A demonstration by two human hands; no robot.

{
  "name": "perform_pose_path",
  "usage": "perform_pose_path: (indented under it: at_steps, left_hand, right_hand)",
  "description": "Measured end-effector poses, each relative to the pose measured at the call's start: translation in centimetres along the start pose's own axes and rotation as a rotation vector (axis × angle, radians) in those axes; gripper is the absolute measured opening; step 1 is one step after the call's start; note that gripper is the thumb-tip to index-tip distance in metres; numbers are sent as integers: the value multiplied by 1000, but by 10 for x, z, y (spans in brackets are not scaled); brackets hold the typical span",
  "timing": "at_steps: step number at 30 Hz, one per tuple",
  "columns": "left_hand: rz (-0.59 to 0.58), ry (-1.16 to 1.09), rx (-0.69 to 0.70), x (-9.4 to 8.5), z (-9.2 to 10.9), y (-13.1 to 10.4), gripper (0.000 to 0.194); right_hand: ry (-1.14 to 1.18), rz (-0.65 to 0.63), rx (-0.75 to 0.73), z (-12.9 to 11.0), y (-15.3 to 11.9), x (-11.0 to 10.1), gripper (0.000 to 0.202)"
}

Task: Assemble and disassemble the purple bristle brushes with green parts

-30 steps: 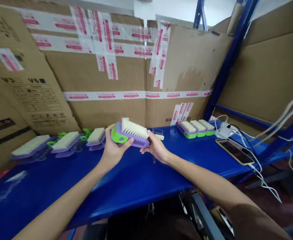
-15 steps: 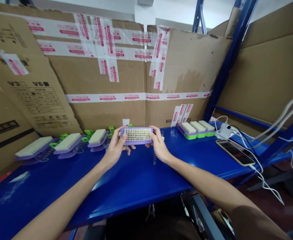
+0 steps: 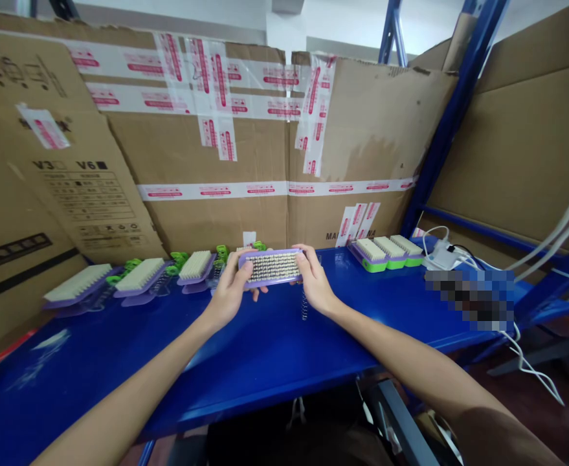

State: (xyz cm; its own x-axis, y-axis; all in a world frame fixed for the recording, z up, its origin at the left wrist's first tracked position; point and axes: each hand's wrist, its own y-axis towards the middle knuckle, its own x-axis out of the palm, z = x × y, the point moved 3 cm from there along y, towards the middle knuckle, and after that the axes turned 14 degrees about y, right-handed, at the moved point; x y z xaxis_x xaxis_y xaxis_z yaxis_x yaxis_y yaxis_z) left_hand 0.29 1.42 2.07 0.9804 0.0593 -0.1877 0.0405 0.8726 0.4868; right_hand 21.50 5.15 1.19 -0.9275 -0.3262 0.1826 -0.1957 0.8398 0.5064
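Note:
Above the blue table, both hands hold one purple-rimmed brush [image 3: 275, 266], its rows of pale bristles facing me. My left hand [image 3: 232, 285] grips the left end, thumb on the front and fingers behind. At the right end my right hand [image 3: 314, 278] has its thumb on the front edge; its other fingers are mostly hidden behind. A metal spring [image 3: 304, 305] shows just below the right hand. To the left lie several purple brushes, including a near one [image 3: 197, 268], a middle one [image 3: 141, 275] and a far-left one [image 3: 78, 285], with green clip-like parts [image 3: 177, 263] between them.
Green-based brushes [image 3: 395, 252] stand in a row at the back right. Beyond them are a white power adapter [image 3: 439, 255], cables and a pixelated patch. Taped cardboard [image 3: 206, 223] walls the back of the blue table [image 3: 245, 362]; a blue post [image 3: 439, 142] rises at right.
The whole view has shifted slightly, so things appear a little further right. Both hands keep their hold on the brush, which tilts slightly, its right end higher.

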Motion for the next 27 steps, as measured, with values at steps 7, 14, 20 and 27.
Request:
perform_pose_path:
  at_steps: [7, 14, 20, 27]
  left_hand:
    - [-7, -40, -27, -1, -7, 2, 58]
    - [-32, -88, -61, -3, -14, 5, 60]
    - [-38, -91, -102, -3, -15, 6, 62]
    - [-81, -71, -138, -5, -18, 7, 59]
  right_hand:
    - [31, 28, 61, 11, 8, -5, 52]
    - [49, 43, 79, 16, 11, -8, 58]
    - [17, 58, 103, 19, 11, -13, 64]
    - [-16, 82, 116, 19, 13, -16, 76]
